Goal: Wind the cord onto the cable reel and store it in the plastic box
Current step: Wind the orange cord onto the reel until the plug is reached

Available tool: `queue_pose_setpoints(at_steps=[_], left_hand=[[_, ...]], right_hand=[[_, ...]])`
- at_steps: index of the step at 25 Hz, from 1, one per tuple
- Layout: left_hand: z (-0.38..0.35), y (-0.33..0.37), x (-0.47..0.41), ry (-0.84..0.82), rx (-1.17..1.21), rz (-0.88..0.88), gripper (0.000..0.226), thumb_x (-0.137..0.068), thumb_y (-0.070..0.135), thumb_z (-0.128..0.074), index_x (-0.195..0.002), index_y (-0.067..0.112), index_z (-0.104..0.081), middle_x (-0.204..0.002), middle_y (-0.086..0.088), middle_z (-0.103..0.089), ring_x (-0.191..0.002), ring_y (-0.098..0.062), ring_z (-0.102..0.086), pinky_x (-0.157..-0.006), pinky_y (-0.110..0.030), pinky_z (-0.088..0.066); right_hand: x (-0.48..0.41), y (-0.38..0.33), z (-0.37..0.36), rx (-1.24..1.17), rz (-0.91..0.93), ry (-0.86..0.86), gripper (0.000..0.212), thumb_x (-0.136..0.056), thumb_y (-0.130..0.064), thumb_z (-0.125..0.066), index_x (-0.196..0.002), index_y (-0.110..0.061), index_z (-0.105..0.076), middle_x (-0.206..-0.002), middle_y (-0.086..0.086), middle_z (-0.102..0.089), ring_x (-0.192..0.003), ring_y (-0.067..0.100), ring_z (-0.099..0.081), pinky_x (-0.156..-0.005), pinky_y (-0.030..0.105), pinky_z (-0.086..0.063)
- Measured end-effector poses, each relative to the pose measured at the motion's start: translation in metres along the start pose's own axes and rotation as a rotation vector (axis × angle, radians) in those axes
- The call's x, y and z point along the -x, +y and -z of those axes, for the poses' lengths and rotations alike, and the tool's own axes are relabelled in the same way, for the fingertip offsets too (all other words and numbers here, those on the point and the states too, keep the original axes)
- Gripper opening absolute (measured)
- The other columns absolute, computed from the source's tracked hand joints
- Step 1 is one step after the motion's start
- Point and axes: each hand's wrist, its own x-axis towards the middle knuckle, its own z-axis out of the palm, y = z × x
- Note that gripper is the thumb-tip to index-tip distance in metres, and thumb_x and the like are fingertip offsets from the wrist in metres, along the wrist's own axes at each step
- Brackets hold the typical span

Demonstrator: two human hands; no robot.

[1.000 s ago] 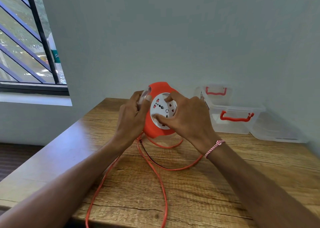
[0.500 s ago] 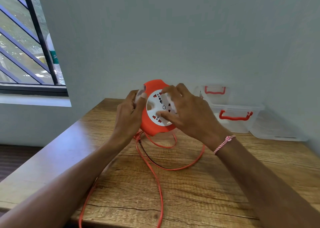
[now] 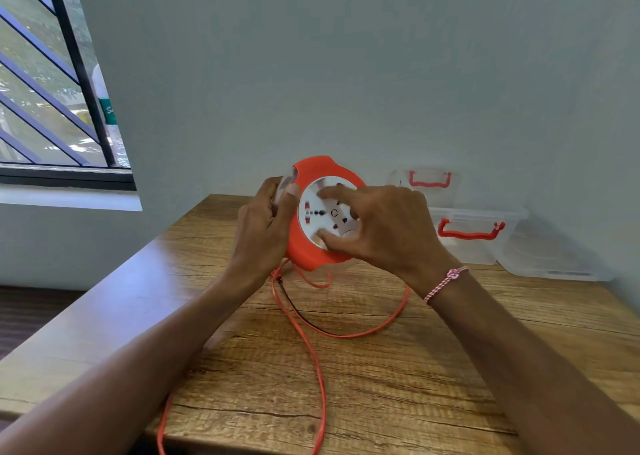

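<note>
I hold an orange cable reel upright above the wooden table. My left hand grips its left edge, thumb on the rim. My right hand has its fingers and thumb curled onto the white socket disc in the reel's face. The orange cord hangs from the reel's underside, loops on the table and runs off the near edge. A clear plastic box with a red handle stands open at the back right.
The box's clear lid with a red handle leans against the wall behind the box. Another clear lid or tray lies flat to its right. A barred window is at the left. The wall is close behind.
The white socket disc has turned under my right hand's fingers, and the cord loops on the table have shifted and shortened slightly. The reel stays in my left hand's grip.
</note>
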Motion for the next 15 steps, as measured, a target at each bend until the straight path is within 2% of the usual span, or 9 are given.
queue_pose_setpoints(at_steps=[2,4,6,8,10,13,15], left_hand=[[-0.003,0.0,0.0,0.005,0.003,-0.002,0.034,-0.11,0.052,-0.047,-0.124,0.026,-0.066,-0.086,-0.017,-0.075,-0.072,-0.039,-0.074,-0.055,-0.059,-0.058],[-0.005,0.0,0.0,-0.008,0.007,-0.012,0.037,-0.11,0.054,-0.047,-0.127,0.026,-0.064,-0.086,-0.005,-0.077,-0.07,-0.027,-0.077,-0.055,-0.052,-0.062],[-0.006,-0.001,0.0,-0.02,-0.002,-0.021,0.036,-0.109,0.055,-0.047,-0.128,0.029,-0.062,-0.085,0.005,-0.077,-0.068,-0.015,-0.077,-0.053,-0.039,-0.063],[-0.006,-0.003,0.0,-0.031,-0.011,-0.021,0.033,-0.109,0.055,-0.046,-0.128,0.032,-0.06,-0.088,0.005,-0.077,-0.069,-0.016,-0.077,-0.055,-0.039,-0.064],[-0.005,-0.005,-0.002,-0.03,-0.029,-0.013,0.031,-0.11,0.055,-0.047,-0.127,0.032,-0.06,-0.084,-0.005,-0.076,-0.068,-0.026,-0.076,-0.055,-0.051,-0.062],[0.001,-0.007,-0.005,-0.024,-0.043,0.022,0.032,-0.111,0.051,-0.047,-0.125,0.027,-0.064,-0.085,-0.016,-0.074,-0.073,-0.04,-0.072,-0.057,-0.06,-0.056],[0.005,-0.006,-0.007,-0.033,-0.026,0.036,0.031,-0.112,0.048,-0.047,-0.126,0.026,-0.064,-0.09,-0.015,-0.075,-0.077,-0.039,-0.074,-0.06,-0.061,-0.059]], right_hand=[[-0.004,-0.012,-0.006,-0.144,-0.239,0.106,0.066,-0.079,-0.076,-0.063,-0.119,-0.023,-0.064,-0.085,0.0,-0.074,-0.07,0.021,-0.069,-0.055,0.029,-0.054],[-0.009,-0.019,-0.01,-0.258,-0.453,0.127,0.06,-0.079,-0.077,-0.063,-0.103,-0.022,-0.059,-0.08,-0.006,-0.067,-0.067,0.014,-0.065,-0.049,0.021,-0.045],[-0.01,-0.019,-0.011,-0.293,-0.547,0.114,0.056,-0.082,-0.077,-0.061,-0.092,-0.022,-0.057,-0.073,-0.01,-0.06,-0.064,0.011,-0.063,-0.052,0.019,-0.042],[-0.007,-0.013,-0.009,-0.212,-0.453,0.126,0.054,-0.087,-0.074,-0.059,-0.091,-0.02,-0.058,-0.072,-0.01,-0.06,-0.062,0.012,-0.062,-0.055,0.021,-0.045],[-0.004,-0.004,-0.003,-0.121,-0.263,0.121,0.049,-0.092,-0.067,-0.059,-0.105,-0.02,-0.059,-0.087,-0.006,-0.065,-0.067,0.014,-0.064,-0.055,0.022,-0.048],[-0.002,0.011,0.007,-0.036,0.021,-0.073,0.048,-0.095,-0.057,-0.059,-0.136,-0.031,-0.053,-0.115,0.0,-0.064,-0.079,0.019,-0.068,-0.056,0.026,-0.05],[-0.002,0.017,0.011,0.051,0.136,-0.196,0.054,-0.096,-0.056,-0.059,-0.147,-0.043,-0.046,-0.122,0.0,-0.063,-0.086,0.02,-0.068,-0.057,0.025,-0.047]])
